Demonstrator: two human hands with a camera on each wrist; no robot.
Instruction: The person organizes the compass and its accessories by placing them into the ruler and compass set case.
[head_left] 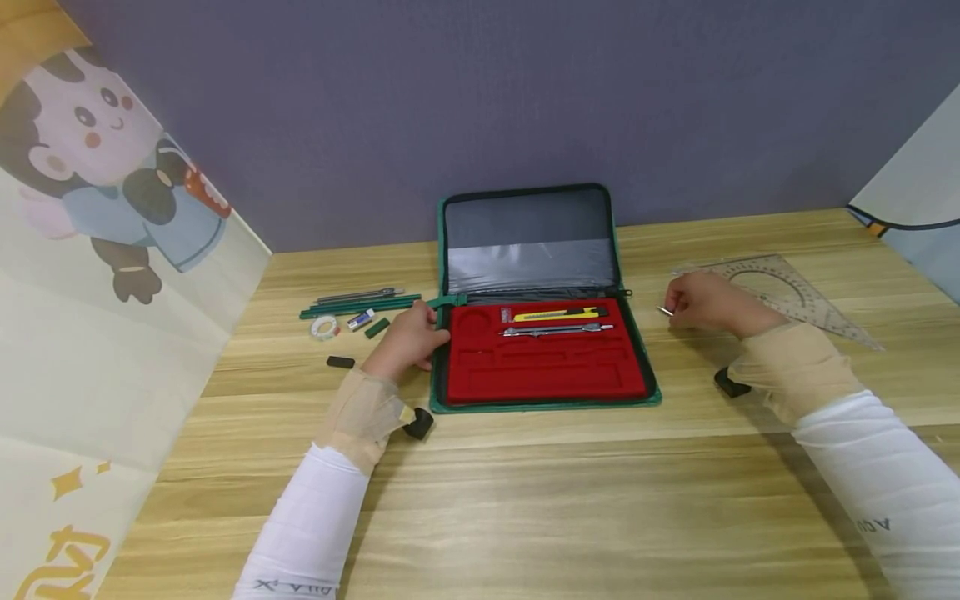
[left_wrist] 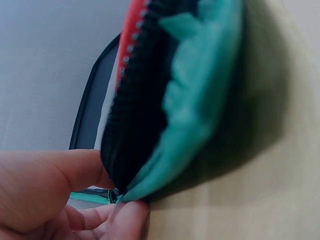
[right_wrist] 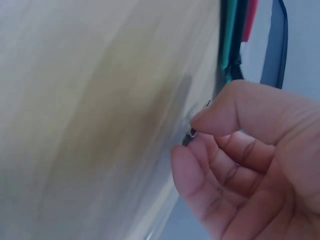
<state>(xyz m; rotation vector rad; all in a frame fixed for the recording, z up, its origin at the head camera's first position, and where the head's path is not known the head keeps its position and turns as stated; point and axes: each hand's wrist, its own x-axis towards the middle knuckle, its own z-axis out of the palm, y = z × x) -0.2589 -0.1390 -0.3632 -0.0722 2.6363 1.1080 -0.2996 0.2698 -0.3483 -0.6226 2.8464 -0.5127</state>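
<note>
An open green zip case (head_left: 651, 377) lies on the wooden table with a red foam insert (head_left: 547, 371). The insert holds a yellow utility knife (head_left: 558, 314) and a metal compass (head_left: 557, 330). My left hand (head_left: 431, 325) grips the case's left edge; in the left wrist view the thumb and fingers (left_wrist: 132, 212) pinch the green and black zip edge (left_wrist: 190, 125). My right hand (head_left: 672, 309) is just right of the case. It pinches a small thin metal piece (right_wrist: 189, 136) between thumb and forefinger, close above the table.
Left of the case lie green pencils (head_left: 360, 305), a metal tool (head_left: 358, 294), a tape roll (head_left: 325, 327), an eraser (head_left: 361, 318), a green block (head_left: 377, 327) and a small black piece (head_left: 341, 362). A clear set square (head_left: 795, 292) lies behind my right hand. Printed panels stand at both sides.
</note>
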